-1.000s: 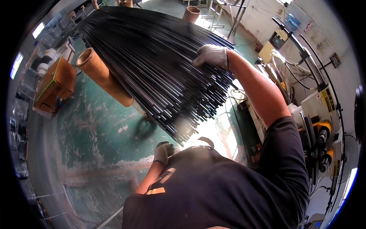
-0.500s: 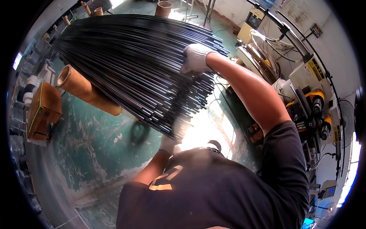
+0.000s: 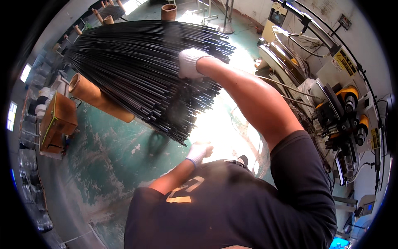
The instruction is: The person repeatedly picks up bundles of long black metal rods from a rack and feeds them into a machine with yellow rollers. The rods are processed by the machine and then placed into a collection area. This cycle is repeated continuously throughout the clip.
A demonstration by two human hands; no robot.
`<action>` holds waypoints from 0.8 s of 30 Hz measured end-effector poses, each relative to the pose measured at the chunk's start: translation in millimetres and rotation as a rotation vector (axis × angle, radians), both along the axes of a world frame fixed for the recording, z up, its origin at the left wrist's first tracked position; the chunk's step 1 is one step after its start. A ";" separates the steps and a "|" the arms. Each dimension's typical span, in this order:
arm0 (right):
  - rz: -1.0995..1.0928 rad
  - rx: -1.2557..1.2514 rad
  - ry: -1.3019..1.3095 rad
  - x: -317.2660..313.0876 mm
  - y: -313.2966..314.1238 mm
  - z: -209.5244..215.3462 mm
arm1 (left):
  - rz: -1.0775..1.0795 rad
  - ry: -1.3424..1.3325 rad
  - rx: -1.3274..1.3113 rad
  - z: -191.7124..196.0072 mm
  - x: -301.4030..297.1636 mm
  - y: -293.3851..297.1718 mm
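A broad bundle of long black tubes or thin rods [image 3: 124, 58] stretches from the far left toward me, its uneven ends fanned out in the middle. My right hand [image 3: 191, 63], in a white knit glove, reaches across the top of the bundle near these ends. Its fingers curl down onto the black tubes, and the fingertips are hidden. Below the hand, a dark patch of the ends is blurred. My left hand [image 3: 200, 152], also gloved, is closed near my waist, just beyond the nearest tube ends and apart from them. Nothing shows in it.
A brown cardboard-like roller [image 3: 101, 97] lies under the bundle's left side, and an upright brown tube [image 3: 168, 12] stands behind it. On the left is a brown box [image 3: 58, 122]. Machinery with cables and yellow-black parts [image 3: 348, 99] lines the right. The green floor [image 3: 112, 153] is worn.
My right hand has shifted left over the bundle. My left hand has come away from the near tube ends, toward the right. The whole view has turned slightly.
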State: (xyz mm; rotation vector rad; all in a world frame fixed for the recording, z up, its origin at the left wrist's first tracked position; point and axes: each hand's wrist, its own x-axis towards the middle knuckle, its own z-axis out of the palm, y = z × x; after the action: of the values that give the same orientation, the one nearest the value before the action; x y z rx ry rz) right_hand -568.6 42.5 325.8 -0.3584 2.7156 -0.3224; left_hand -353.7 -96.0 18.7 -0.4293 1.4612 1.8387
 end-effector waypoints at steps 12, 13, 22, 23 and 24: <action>-0.105 -0.202 0.117 257.2 263.4 -37.9 | 0.141 0.191 0.304 36.6 89.5 104.3; -0.086 -0.114 0.230 297.9 292.2 -41.1 | 0.073 0.291 0.307 45.6 87.2 121.6; -0.511 0.097 0.451 622.2 493.6 -159.8 | 0.300 0.216 1.027 160.7 -12.9 208.5; -0.556 0.071 0.474 655.8 505.1 -183.0 | 0.343 0.217 0.973 163.5 -13.2 215.5; -0.652 0.072 0.413 688.7 511.6 -204.0 | 0.415 0.167 0.909 164.7 -10.6 222.8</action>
State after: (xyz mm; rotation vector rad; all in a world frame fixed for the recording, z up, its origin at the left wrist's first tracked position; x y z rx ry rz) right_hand 120.1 554.1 121.8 0.5616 3.1742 -0.3477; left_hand -364.3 126.7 183.4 -0.1160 0.5066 2.6744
